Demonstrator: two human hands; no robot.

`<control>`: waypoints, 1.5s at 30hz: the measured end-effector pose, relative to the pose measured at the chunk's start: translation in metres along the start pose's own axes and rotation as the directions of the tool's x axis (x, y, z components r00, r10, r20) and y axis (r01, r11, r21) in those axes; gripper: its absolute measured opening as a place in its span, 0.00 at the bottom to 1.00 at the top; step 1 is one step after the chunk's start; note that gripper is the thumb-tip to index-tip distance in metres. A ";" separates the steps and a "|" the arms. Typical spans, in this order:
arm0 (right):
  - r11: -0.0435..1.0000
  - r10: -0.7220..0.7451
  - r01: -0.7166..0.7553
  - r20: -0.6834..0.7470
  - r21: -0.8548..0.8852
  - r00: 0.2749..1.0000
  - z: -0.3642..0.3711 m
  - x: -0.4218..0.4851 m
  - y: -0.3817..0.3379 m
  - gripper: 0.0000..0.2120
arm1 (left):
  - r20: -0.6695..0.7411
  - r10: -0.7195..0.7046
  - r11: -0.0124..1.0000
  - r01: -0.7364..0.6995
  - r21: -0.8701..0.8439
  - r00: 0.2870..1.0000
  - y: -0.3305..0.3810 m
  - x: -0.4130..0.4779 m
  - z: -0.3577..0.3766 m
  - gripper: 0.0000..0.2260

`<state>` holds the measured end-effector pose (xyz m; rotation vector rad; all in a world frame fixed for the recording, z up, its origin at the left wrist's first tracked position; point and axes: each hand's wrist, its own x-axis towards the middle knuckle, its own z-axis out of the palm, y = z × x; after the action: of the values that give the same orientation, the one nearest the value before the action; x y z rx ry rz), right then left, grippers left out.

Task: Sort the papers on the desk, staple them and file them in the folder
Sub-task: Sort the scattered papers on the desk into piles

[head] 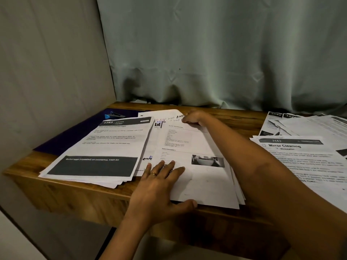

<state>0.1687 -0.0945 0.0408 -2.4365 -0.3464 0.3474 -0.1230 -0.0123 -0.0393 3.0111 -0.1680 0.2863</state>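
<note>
Desk state, head cam:

- left hand (159,182) lies flat on the near end of the middle paper stack (204,177). Fingers are straight and spread wide, the thumb runs along the stack's front edge, and there's a ring (153,173) on one finger. It's pressing, not gripping.
- right hand (192,118) is reached across to the far top edge of the same stack, by the handwritten scribbles. Fingers are curled under. We can't tell whether they pinch the sheet or hold anything (too dark and small there).
- The middle stack's top sheet is a form with a small photo. The stack's near edge juts slightly past the front of the wooden desk (75,194).
- Just beside it on the left is a second stack, the "1345 KITCHEN" stack (105,147), which overlaps the middle stack's left edge.
- Under that stack's far side we see a dark blue folder (75,136), lying flat in the desk's back-left corner.
- A blue stapler (114,115) sits on the folder, well apart from both hands.
- On the right there's a loose fanned pile, with a "Mirror Cleaning" sheet (308,162) on top.
- Behind the desk is a grey-green curtain (225,53).
</note>
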 end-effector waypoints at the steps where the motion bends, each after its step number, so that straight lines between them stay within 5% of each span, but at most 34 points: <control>1: 0.999 -0.025 0.025 -0.015 0.030 1.000 -0.001 0.004 0.002 0.04 | 0.002 0.000 1.000 0.000 0.001 1.000 0.000 0.000 0.000 0.45; 7: 0.923 0.018 0.021 -0.097 0.383 0.995 -0.014 -0.006 0.011 0.15 | 0.008 -0.004 1.000 0.004 0.013 1.000 0.002 0.000 -0.002 0.46; 14: 0.672 0.008 0.190 -0.264 0.716 0.965 -0.036 -0.026 0.002 0.09 | 0.016 -0.009 1.000 0.009 0.028 1.000 0.003 0.002 -0.002 0.45; 20: 0.503 0.135 0.365 -0.489 0.783 0.862 -0.076 -0.027 -0.001 0.10 | -0.019 -0.002 1.000 0.002 0.027 1.000 0.002 0.001 0.001 0.45; 31: 0.156 0.289 0.586 -0.604 0.795 0.743 -0.149 -0.112 0.028 0.11 | -0.030 0.020 0.999 -0.019 0.028 0.999 0.003 -0.002 -0.002 0.44; 37: 0.067 0.260 0.649 -0.641 0.758 0.722 -0.172 -0.161 0.063 0.07 | 0.038 0.011 1.000 -0.012 0.026 0.999 0.005 -0.002 -0.008 0.49; 40: 0.122 0.298 0.628 -0.632 0.768 0.715 -0.178 -0.181 0.083 0.06 | 0.041 0.005 0.980 0.004 -0.200 0.999 0.012 -0.004 -0.021 0.49; 42: 0.164 0.350 0.600 -0.615 0.783 0.707 -0.179 -0.192 0.098 0.06 | -0.115 -0.038 0.865 -0.025 -0.501 0.993 0.024 -0.003 -0.033 0.46; 45: 0.279 0.358 0.525 -0.594 0.804 0.720 -0.171 -0.203 0.121 0.07 | -0.298 -0.186 0.678 -0.097 -0.729 0.936 0.043 0.008 -0.053 0.41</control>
<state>0.0555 -0.3492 0.1264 -1.0720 0.1056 -0.3997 -0.1303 -0.0492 0.0183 2.1025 -0.1303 0.5825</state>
